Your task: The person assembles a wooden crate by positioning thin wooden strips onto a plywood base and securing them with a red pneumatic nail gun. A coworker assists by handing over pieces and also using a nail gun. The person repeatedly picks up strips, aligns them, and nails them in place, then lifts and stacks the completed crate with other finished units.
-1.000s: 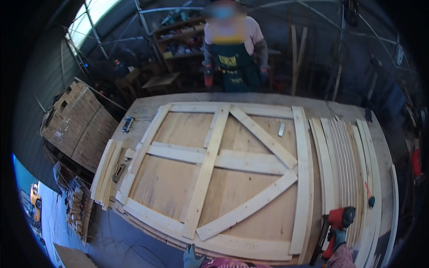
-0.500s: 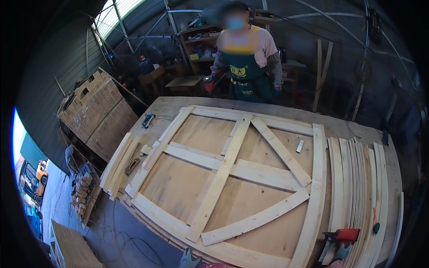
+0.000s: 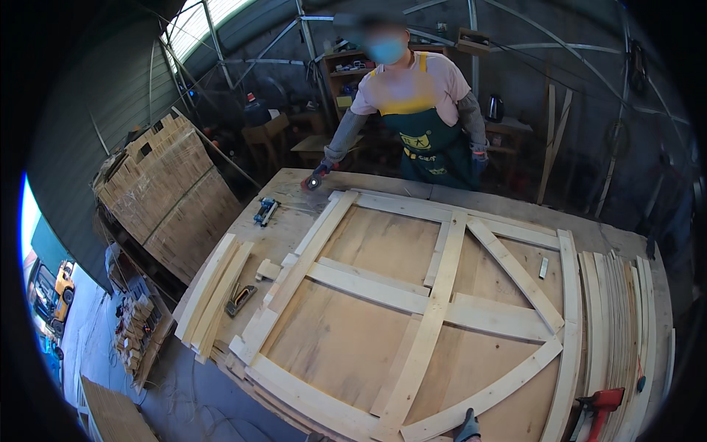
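A wooden frame of pale planks (image 3: 438,295) lies on plywood sheets on the workbench, with a centre plank and two slanting braces. My right hand (image 3: 467,427), in a grey-green glove, rests at the lower slanting brace (image 3: 490,390) near the bench's front edge. Its fingers look stretched out, with nothing held. Of my left hand (image 3: 317,437) only a dark sliver shows at the lower edge, so its fingers are hidden. A red nail gun (image 3: 606,401) lies on the stacked slats to the right, with no hand on it.
Across the bench stands a person (image 3: 434,140) in a green apron, one gloved hand on a red tool (image 3: 313,182). A blue-black tool (image 3: 266,211), a dark stapler-like tool (image 3: 239,300) and loose planks (image 3: 213,291) lie left. Long slats (image 3: 615,317) are stacked right.
My right hand has left the red nail gun and moved left to the brace. The person opposite has reached out, bringing the red tool to the bench's far corner. The view has shifted left.
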Available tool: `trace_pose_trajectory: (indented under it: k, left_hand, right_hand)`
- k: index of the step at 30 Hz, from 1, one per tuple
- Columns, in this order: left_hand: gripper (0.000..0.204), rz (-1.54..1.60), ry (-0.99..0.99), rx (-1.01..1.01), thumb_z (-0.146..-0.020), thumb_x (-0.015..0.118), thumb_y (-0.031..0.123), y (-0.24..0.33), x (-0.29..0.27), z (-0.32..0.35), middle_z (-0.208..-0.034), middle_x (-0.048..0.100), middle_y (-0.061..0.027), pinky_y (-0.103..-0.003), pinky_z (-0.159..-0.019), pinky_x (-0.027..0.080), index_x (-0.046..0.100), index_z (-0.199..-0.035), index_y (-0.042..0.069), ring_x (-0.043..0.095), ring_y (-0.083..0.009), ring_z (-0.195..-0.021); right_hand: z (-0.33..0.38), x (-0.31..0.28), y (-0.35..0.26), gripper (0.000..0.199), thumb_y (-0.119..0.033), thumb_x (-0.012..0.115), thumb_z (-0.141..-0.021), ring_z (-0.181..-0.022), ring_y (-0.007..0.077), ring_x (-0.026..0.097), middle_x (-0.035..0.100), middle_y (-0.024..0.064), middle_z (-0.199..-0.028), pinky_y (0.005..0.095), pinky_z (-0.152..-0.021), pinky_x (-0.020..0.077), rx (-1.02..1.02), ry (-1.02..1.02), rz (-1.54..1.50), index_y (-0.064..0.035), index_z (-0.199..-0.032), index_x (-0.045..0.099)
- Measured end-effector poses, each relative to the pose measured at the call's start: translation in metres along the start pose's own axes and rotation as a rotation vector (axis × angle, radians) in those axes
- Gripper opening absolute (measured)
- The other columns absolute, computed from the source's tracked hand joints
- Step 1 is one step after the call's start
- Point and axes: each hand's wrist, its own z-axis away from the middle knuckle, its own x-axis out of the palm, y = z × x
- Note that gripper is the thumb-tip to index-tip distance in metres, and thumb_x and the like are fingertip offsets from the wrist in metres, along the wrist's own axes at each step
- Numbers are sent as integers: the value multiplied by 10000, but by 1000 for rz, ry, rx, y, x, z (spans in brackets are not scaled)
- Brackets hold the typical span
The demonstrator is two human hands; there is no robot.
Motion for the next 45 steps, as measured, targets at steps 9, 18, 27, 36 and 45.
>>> trace_pose_trajectory:
  k: [9, 18, 27, 36, 45]
  left_hand:
    - [511, 362, -262, -116, -882, 469, 614, 6, -38, -50, -721, 460, -42, -371, -662, 381, 591, -840, 120, 426, -224, -698]
    - [551, 386, -377, -40, -879, 448, 654, -15, -59, -69, -633, 416, -22, -367, -625, 367, 578, -702, 149, 417, -223, -663]
    - [634, 172, 404, -148, -715, 598, 763, 33, 31, -8, -641, 402, -18, -444, -727, 472, 431, -728, 151, 505, -266, -683]
    - [747, 326, 491, -115, -896, 458, 603, 9, 14, -24, -1189, 518, -170, -493, -1019, 399, 401, -1319, -9, 492, -362, -1133]
    - [210, 285, 516, -57, -935, 464, 280, -37, -20, -84, -938, 577, -78, -421, -674, 482, 524, -1054, 118, 556, -248, -775]
  right_hand:
    - [-64, -43, 23, 918, -612, 711, -727, -1227, 384, 454, 482, 180, -1346, 580, -1029, 382, 283, -133, 15, -69, -1390, 383]
    - [-42, -17, 3, 876, -576, 708, -759, -1211, 377, 470, 494, 191, -1333, 540, -1024, 411, 278, -145, 126, -19, -1362, 401]
    - [-53, -50, 7, 651, -465, 640, -867, -1186, 448, 463, 464, 184, -1312, 732, -930, 354, 328, -115, 7, -91, -1323, 366]
    - [-36, -26, -10, 764, -633, 637, -777, -1214, 351, 454, 490, 147, -1299, 543, -1037, 359, 366, -220, 94, -104, -1296, 456]
    - [-69, -43, 1, 946, -836, 458, -718, -1232, 342, 432, 461, 103, -1365, 551, -1047, 337, 202, -165, 84, -144, -1362, 429]
